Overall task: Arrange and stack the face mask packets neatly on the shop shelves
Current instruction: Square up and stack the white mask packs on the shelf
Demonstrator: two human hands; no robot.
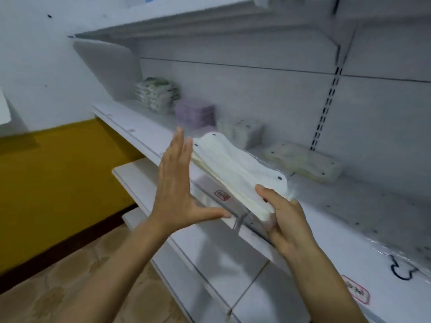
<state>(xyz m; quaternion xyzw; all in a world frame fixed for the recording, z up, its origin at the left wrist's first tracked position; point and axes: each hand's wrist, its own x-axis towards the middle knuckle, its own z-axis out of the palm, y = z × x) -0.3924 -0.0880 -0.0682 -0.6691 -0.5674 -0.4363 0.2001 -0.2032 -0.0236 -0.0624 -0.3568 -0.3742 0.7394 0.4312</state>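
Spanning the frame from nine to four o'clock, the white shelf (326, 241) carries stacks of packets. Over its front edge, the packet of white masks (235, 169) is gripped at its near end by the right hand (285, 220), at five o'clock. The left hand (173, 183), at nine o'clock, presses straight fingers flat against its far end.

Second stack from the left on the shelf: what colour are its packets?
Pale purple stack, seen in the head view.

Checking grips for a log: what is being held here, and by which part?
The right hand grips a clear packet of white face masks at its near end; the left hand lies flat against its far end.
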